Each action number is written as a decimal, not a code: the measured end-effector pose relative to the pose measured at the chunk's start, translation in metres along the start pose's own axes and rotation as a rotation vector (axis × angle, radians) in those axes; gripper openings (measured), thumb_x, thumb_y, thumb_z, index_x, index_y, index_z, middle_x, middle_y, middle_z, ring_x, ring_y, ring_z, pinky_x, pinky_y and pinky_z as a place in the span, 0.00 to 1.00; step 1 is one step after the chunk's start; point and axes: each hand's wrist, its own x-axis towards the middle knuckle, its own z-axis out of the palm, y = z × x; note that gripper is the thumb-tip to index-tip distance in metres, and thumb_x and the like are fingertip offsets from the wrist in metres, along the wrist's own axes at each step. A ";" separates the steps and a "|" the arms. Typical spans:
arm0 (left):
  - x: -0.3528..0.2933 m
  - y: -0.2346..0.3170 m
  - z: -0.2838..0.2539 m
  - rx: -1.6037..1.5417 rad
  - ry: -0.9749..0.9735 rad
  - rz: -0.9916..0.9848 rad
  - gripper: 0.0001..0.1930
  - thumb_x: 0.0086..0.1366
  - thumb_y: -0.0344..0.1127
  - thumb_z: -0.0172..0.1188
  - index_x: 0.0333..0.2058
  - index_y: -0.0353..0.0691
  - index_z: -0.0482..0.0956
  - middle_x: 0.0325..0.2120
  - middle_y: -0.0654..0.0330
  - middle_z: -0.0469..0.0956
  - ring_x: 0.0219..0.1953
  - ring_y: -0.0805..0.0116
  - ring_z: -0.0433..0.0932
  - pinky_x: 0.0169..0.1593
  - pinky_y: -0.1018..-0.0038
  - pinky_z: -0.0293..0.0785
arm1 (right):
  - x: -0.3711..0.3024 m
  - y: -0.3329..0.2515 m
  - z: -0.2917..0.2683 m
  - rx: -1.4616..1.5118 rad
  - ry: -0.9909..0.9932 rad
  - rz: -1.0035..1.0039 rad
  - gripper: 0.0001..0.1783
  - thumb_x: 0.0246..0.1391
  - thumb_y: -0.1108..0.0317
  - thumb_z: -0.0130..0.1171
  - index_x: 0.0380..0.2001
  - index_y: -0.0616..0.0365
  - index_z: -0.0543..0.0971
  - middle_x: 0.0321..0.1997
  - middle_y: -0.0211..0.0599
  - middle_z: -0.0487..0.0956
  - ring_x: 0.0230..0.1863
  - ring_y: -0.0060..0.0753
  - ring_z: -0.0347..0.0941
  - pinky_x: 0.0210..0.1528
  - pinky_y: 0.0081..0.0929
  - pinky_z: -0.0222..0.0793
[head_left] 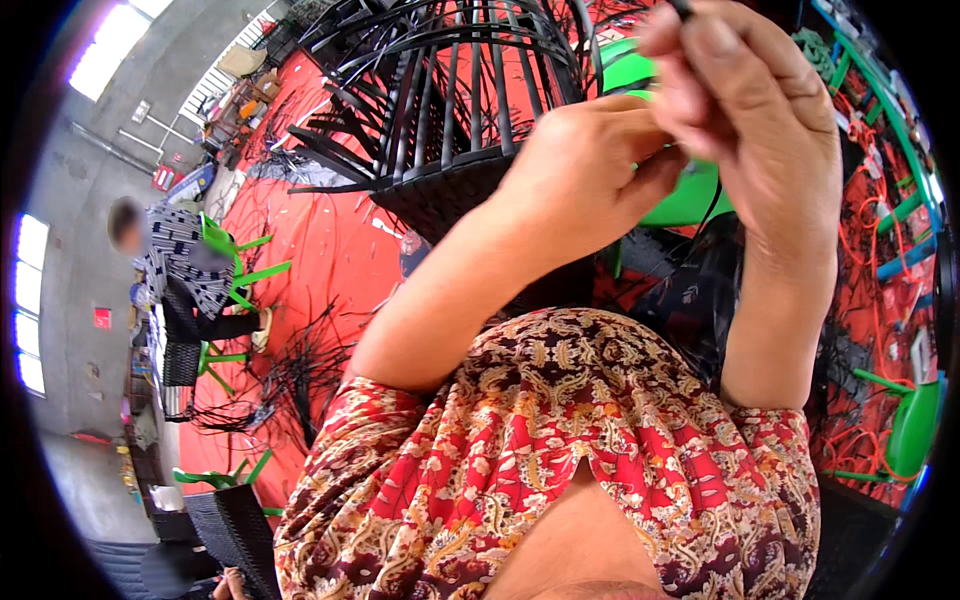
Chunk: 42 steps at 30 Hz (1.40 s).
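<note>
So the right hand [755, 110] has its thumb and fingers pinched on a small black piece [682, 8], mostly cut off up top. The left hand [600, 165] is right by it, fingers curled in, though honestly can't tell if it's gripping anything. Just past the left hand is the black wicker frame [440, 195], half woven with loose ends poking out, over the red floor [335, 260]. A green plastic chair [685, 200] sits behind both hands. More black strips [300, 370] are heaped toward the floor's left edge, and farther along that edge a co-worker in a patterned top [190, 255] is seated.
</note>
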 end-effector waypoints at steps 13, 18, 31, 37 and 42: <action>-0.003 -0.062 -0.051 0.650 -0.212 0.052 0.08 0.57 0.40 0.61 0.32 0.45 0.84 0.60 0.58 0.64 0.64 0.54 0.56 0.63 0.58 0.50 | 0.009 0.010 -0.035 -0.663 -0.294 0.333 0.04 0.57 0.71 0.54 0.31 0.60 0.73 0.22 0.19 0.67 0.23 0.08 0.60 0.25 0.11 0.56; -0.009 -0.065 -0.053 0.536 -0.341 -0.039 0.10 0.61 0.42 0.58 0.34 0.44 0.84 0.63 0.54 0.59 0.66 0.50 0.52 0.65 0.58 0.46 | 0.019 0.009 -0.026 -0.791 -0.364 0.371 0.06 0.52 0.71 0.56 0.25 0.62 0.73 0.19 0.24 0.67 0.22 0.14 0.62 0.25 0.18 0.58; -0.004 -0.064 -0.051 -0.051 -0.333 -0.272 0.07 0.52 0.32 0.65 0.29 0.36 0.82 0.58 0.54 0.65 0.51 0.66 0.71 0.51 0.71 0.65 | 0.010 0.028 -0.021 -0.967 -0.414 0.155 0.04 0.52 0.73 0.58 0.30 0.63 0.74 0.26 0.27 0.70 0.29 0.17 0.65 0.32 0.19 0.62; -0.007 -0.060 -0.051 -0.239 -0.196 -0.377 0.05 0.55 0.29 0.62 0.25 0.33 0.80 0.53 0.59 0.69 0.35 0.77 0.71 0.38 0.77 0.67 | 0.010 0.016 -0.003 -1.052 -0.341 -0.282 0.06 0.53 0.75 0.57 0.34 0.64 0.75 0.33 0.33 0.76 0.32 0.23 0.70 0.37 0.21 0.67; -0.008 -0.067 -0.053 -0.456 -0.053 -0.386 0.07 0.54 0.31 0.65 0.27 0.32 0.80 0.50 0.59 0.73 0.40 0.75 0.74 0.42 0.79 0.68 | 0.021 0.044 0.009 -0.568 -0.335 0.327 0.06 0.55 0.71 0.56 0.34 0.62 0.75 0.22 0.26 0.72 0.25 0.15 0.66 0.28 0.20 0.63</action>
